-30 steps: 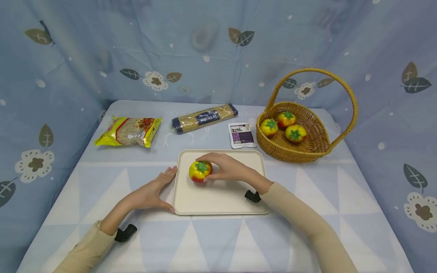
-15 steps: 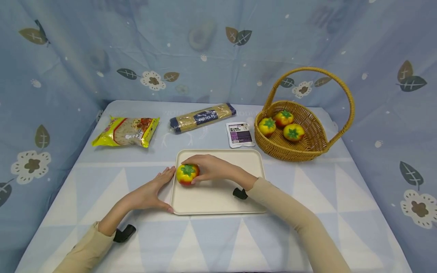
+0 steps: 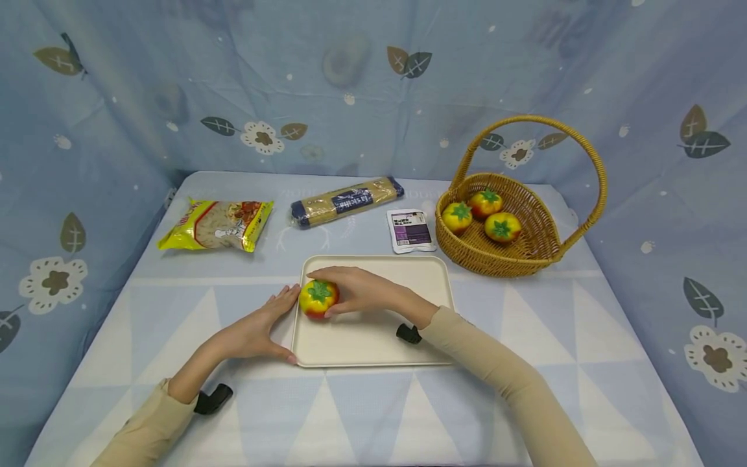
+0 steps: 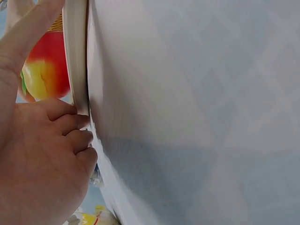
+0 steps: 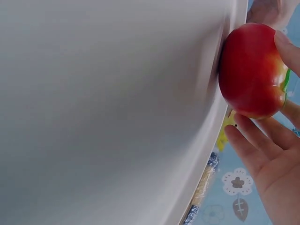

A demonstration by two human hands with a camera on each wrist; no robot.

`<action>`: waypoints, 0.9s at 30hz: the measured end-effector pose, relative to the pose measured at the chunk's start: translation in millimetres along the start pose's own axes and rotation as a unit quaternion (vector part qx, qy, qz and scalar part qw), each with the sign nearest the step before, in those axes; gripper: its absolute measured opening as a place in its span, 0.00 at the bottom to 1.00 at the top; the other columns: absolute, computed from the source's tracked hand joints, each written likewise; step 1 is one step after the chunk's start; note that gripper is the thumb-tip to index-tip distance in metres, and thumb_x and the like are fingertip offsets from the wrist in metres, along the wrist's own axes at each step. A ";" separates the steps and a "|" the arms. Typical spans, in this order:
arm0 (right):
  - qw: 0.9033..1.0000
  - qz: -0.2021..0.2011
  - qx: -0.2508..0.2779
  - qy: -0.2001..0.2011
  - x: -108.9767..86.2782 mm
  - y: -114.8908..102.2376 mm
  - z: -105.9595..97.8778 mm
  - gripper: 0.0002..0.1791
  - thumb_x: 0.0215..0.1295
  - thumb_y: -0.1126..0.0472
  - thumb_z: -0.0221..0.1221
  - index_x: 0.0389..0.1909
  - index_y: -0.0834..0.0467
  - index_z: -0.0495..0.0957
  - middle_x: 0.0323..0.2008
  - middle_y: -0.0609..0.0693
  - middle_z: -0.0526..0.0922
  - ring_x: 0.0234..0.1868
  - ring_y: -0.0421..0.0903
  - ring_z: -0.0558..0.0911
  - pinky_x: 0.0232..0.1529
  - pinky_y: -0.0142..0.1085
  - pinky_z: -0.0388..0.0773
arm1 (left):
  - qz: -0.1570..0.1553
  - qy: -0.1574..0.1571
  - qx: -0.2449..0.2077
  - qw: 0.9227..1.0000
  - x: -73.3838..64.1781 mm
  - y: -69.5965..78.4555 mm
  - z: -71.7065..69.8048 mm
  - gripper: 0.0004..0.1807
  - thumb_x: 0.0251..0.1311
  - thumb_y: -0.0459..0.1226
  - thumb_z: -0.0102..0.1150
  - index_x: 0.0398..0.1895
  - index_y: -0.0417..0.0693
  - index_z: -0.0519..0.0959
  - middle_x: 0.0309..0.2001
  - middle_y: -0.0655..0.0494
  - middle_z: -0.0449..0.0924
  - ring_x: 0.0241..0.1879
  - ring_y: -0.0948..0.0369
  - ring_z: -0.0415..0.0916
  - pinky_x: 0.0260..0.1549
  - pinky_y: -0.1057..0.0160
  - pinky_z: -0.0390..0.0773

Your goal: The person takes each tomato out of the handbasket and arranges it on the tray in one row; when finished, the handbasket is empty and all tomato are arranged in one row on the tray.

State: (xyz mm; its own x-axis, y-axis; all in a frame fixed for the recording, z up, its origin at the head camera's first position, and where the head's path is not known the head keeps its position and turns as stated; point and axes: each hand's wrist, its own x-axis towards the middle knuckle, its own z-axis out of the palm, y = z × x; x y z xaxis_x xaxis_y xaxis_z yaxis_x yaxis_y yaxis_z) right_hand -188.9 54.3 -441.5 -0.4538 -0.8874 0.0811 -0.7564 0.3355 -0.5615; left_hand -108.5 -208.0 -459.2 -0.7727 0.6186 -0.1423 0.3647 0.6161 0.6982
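one cream tray [image 3: 373,344] touches the spread fingers of the left hand [image 3: 252,332], likely for steadying, and lies under the right hand [image 3: 363,288], whose thumb and fingers pinch a red-yellow fruit [image 3: 318,299] beside the left fingertips, probably so it cannot roll.

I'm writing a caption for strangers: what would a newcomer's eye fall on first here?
Probably the red-and-yellow fruit, held by the right hand near the left edge of the cream tray. Next comes the tall-handled wicker basket at the back right, with three similar fruits inside.
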 end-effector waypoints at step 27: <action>0.999 0.017 0.023 0.038 -27.9 4.9 -9.3 0.43 0.56 0.49 0.69 0.70 0.57 0.63 0.69 0.51 0.66 0.70 0.44 0.63 0.70 0.33 0.54 | 0.001 0.004 -0.007 1.000 1.6 -1.5 1.9 0.71 0.35 0.55 0.78 0.75 0.34 0.43 0.76 0.39 0.38 0.74 0.42 0.32 0.69 0.41 0.38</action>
State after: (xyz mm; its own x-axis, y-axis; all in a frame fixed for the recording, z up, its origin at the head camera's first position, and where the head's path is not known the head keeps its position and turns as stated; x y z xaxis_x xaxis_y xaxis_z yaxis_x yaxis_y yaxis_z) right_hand -184.3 83.6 -438.9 -0.5141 -0.8489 0.1228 -0.7187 0.3482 -0.6019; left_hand -109.3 -207.0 -461.9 -0.7758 0.6162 -0.1356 0.3586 0.6074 0.7089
